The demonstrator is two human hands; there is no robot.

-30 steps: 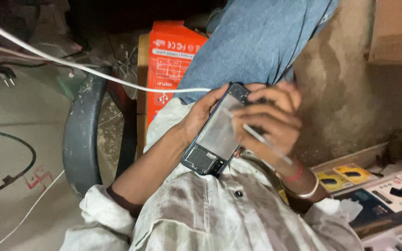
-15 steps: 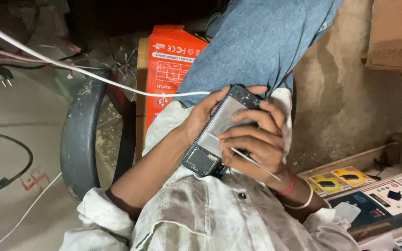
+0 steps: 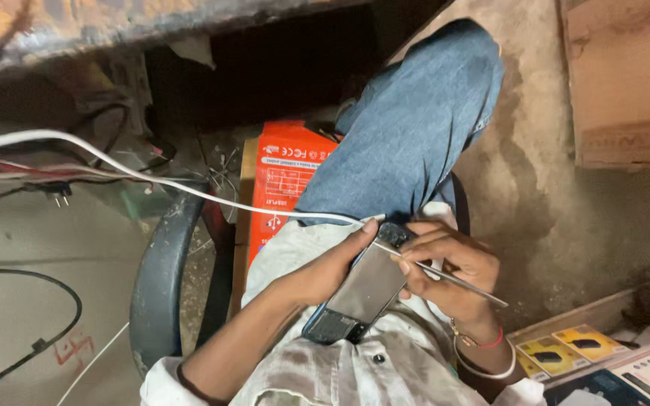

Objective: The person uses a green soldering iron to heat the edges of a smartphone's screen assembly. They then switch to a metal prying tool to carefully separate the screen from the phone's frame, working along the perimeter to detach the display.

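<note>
- The left hand (image 3: 325,274) holds a phone (image 3: 359,293) from below, with the thumb lying along its left edge.
- The phone rests over the person's lap, tilted, with its shiny back facing up and its dark camera end pointing up toward the knee.
- The right hand (image 3: 445,274) is curled around a thin metal tool (image 3: 445,274), like a long pin or tweezers.
- The tip of the tool touches the top end of the phone, near the camera part.
- A white cable (image 3: 152,180) runs from the left side to the left thumb.
- An orange box (image 3: 283,177) stands just behind the leg in blue jeans (image 3: 408,135).
- A dark round chair rim (image 3: 156,278) curves on the left.
- Small yellow and blue packets (image 3: 566,349) lie at the bottom right, near the right wrist.
</note>
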